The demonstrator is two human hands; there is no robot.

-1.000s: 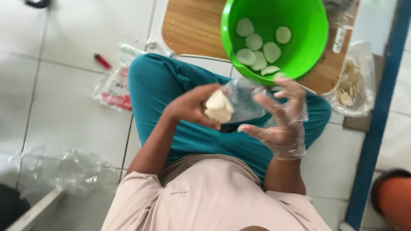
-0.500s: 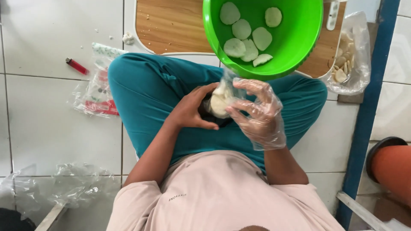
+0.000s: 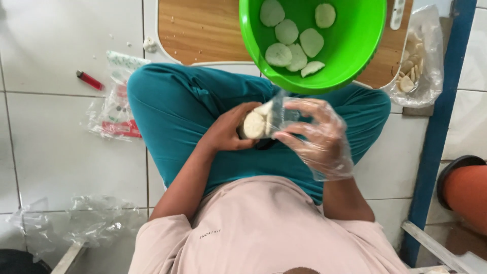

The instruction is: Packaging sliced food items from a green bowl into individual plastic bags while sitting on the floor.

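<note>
Head view, looking straight down at my lap; I sit cross-legged on the white tiled floor [image 3: 56, 162] in teal trousers [image 3: 182, 106].

My left hand [image 3: 228, 133] is bare, its fingers closed around a pale round lump of dough [image 3: 253, 125], held over my lap just below the green bowl [image 3: 365, 45]. What the dark thing under the lump is, I cannot tell.

My right hand [image 3: 317, 134] wears a loose clear plastic glove; its fingers are narrowed on a small clear bag or film [image 3: 280, 112] drawn against the dough, thumb and forefinger pinching the plastic.

The bowl rests on a wooden cutting board [image 3: 198, 30] and overhangs my knees; flattened pale discs [image 3: 291, 40] lie inside it.

Nearby:
- a red lighter [image 3: 90, 80] on the tiles to my left
- a printed wrapper [image 3: 117, 114] just beside my left knee
- crumpled clear plastic [image 3: 86, 228] by my left hip
- a bag of pale pieces [image 3: 413, 71] at the board's right end

Risks, as I judge them: the glove is baggy, so the film could slip or fold into the dough. The lump sits half out of my left grip and could drop onto the trousers. The bowl overhangs the board edge; a raised knee might tip it.
</note>
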